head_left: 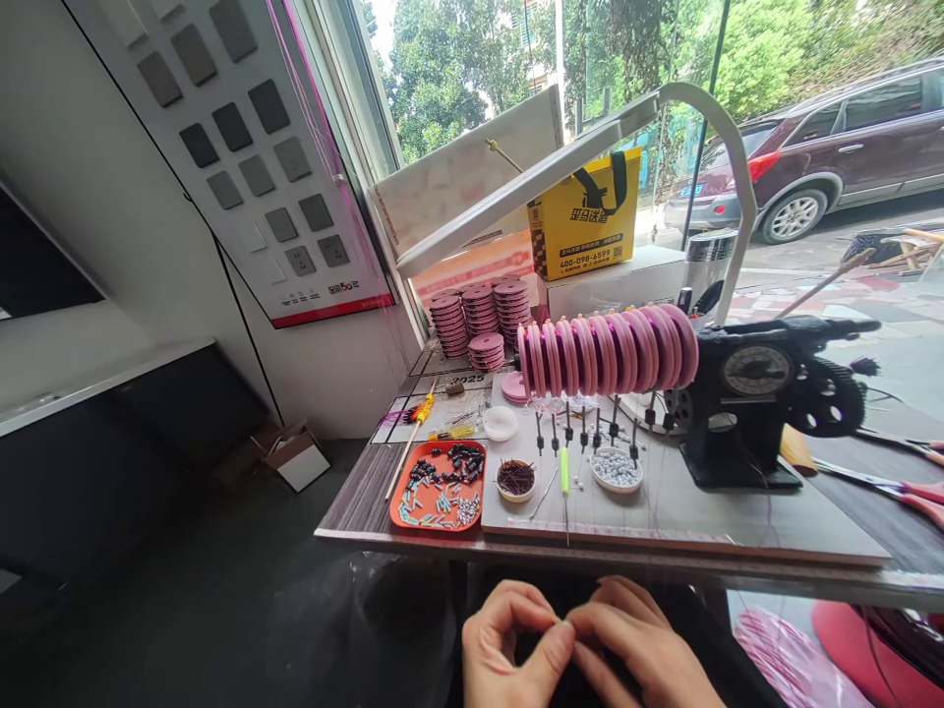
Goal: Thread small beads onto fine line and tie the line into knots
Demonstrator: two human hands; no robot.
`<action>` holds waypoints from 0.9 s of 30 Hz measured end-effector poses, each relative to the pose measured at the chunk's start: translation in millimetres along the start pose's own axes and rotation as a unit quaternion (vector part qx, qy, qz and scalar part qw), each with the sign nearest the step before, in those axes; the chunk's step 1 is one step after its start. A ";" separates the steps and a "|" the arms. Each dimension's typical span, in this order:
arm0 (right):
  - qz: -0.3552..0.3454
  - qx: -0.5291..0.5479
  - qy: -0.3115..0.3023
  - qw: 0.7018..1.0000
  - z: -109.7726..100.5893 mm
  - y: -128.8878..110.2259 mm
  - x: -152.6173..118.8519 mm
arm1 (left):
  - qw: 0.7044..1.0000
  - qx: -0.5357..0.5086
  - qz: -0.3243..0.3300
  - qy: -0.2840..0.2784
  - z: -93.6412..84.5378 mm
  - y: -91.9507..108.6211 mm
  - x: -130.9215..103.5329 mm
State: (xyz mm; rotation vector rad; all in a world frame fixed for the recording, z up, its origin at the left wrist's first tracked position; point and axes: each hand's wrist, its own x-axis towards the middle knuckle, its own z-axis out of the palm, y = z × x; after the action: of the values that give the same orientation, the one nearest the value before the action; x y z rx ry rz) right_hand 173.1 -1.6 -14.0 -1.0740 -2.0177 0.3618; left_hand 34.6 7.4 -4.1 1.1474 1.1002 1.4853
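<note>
At the bottom of the head view, below the table edge, my left hand (510, 644) and my right hand (635, 634) meet fingertip to fingertip. Thumb and forefinger are pinched on both; whatever lies between them is hidden or too small to name. Ahead stands a black winding machine (759, 393) with a row of pink spools (609, 352) on its shaft. Several black weights (583, 440) hang beneath the spools. Nearest on the board lie a green-handled needle tool (565, 472), a dish of silvery beads (617, 470) and a dish of dark short pieces (515, 479).
An orange tray (441, 521) of small black and silvery parts sits at left. Stacked pink spools (479, 313) and a yellow bag (586, 221) stand behind. A white lamp arm (531, 182) spans overhead. Scissors (877, 479) lie at right; a plastic bag (789, 659) is below.
</note>
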 end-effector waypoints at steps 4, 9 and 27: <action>0.000 -0.008 -0.015 1.000 0.0 1.0 0.2 | 1.000 -0.002 0.002 0.002 0.2 -1.1 -0.1; 0.001 -0.015 -0.016 1.000 0.6 1.7 -0.9 | 1.000 -0.012 0.001 0.000 -0.7 -1.4 -0.2; -0.005 -0.031 0.011 0.999 -1.0 0.8 0.8 | 0.998 0.056 0.008 0.014 -4.5 8.0 0.6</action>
State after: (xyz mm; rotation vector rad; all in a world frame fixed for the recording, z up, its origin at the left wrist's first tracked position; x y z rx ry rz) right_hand 174.0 -0.6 -13.4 -1.1007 -2.0252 0.2837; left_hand 29.0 6.1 3.1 1.2175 1.2098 1.4711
